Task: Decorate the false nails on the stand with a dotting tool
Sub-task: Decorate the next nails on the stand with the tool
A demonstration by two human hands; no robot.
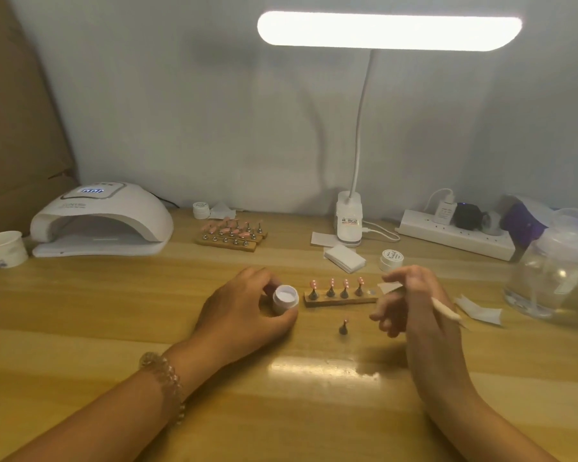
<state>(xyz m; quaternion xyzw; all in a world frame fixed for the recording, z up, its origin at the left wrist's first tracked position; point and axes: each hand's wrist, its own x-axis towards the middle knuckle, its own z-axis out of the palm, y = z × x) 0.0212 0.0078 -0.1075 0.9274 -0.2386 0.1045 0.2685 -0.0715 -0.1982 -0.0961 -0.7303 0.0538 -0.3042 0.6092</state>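
Four false nails (332, 282) sit on the stand (366, 299). The left hand (244, 305) grips a white jar (286, 299); the right hand (421, 301) holds the dotting tool (446, 310).

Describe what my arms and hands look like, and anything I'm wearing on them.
The left hand and right hand are ungloved, and both forearms are bare, no sleeves in view. The left wrist wears a bracelet of pale, translucent round beads. Nothing shows on the right wrist; I can make out no rings.
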